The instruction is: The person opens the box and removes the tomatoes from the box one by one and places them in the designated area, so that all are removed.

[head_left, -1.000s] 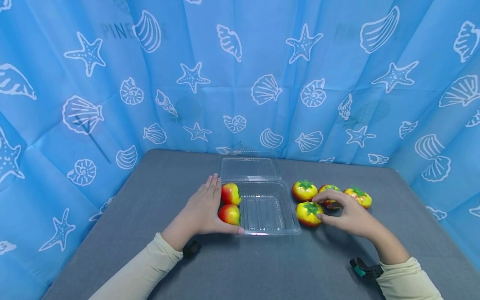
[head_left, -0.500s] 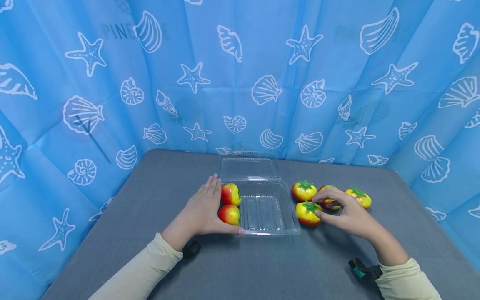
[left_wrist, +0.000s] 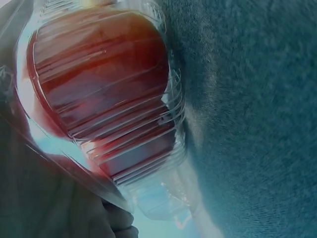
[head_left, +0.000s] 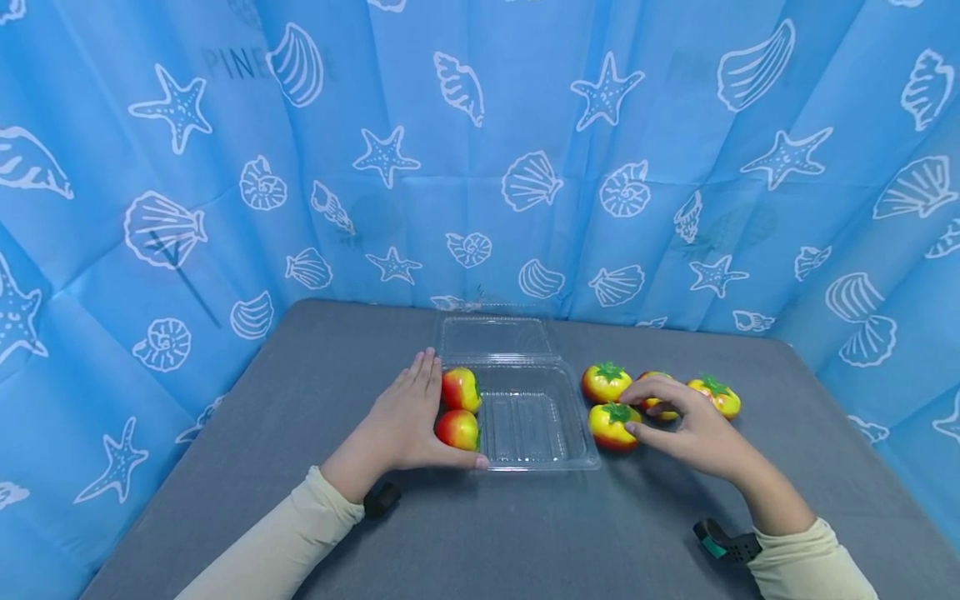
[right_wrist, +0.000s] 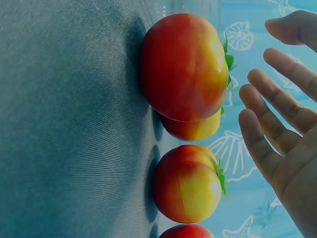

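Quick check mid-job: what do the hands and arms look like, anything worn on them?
The left hand and right hand are bare, with pale cream sleeves. The right wrist has a black strap with a teal patch; a black piece shows at the left.

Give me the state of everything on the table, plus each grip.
Box: open, partly filled
Lid: folded back
Boxed fruits: two, tipped sideways, in left side
Loose fruits: four, upright, one partly hidden
Left grip: straight along box's left side
Right grip: over loose fruits, holding none
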Motion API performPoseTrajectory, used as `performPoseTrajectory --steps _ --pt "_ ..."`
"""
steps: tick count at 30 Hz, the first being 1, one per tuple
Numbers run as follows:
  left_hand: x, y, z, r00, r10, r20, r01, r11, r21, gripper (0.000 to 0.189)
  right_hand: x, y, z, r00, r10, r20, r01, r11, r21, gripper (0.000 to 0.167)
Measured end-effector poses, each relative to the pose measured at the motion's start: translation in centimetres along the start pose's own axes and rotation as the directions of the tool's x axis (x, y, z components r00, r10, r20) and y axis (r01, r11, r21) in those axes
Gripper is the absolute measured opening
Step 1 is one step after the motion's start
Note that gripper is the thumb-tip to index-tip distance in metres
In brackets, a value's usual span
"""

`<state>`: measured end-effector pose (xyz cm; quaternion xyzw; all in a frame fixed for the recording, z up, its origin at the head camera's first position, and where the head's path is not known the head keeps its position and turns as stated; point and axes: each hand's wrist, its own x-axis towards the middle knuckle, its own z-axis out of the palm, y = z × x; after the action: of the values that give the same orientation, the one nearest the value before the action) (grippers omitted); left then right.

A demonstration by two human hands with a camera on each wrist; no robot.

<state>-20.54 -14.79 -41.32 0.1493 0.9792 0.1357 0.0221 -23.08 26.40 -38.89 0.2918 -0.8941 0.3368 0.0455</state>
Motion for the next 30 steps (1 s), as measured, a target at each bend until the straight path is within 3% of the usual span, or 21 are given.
performPoseTrajectory --steps 11,19,25,30 --pt "-0.1 0.0 -0.6 1.0 -0.004 -0.004 0.004 1.0 0.025 0.141 0.2 -0.2 -0.2 1.0 -0.025 -0.011 0.025 1.0 0.011 0.023" --pt "-0.5 0.1 -1.3 1.0 -0.016 0.003 0.016 0.999 0.041 0.147 0.1 -0.2 -0.2 1.0 0.003 -0.001 -0.003 1.0 0.003 0.023" --pt "-0.8 -0.2 -0.9 1.0 -0.018 -0.006 0.018 0.996 0.088 0.149 0.0 -0.2 -0.1 1.0 0.007 -0.001 -0.007 1.0 0.004 0.023" --pt "-1.0 -0.4 -0.6 1.0 -0.012 -0.006 0.013 0.997 0.071 0.148 0.0 -0.2 -0.2 1.0 0.006 0.001 -0.006 1.0 0.006 0.023"
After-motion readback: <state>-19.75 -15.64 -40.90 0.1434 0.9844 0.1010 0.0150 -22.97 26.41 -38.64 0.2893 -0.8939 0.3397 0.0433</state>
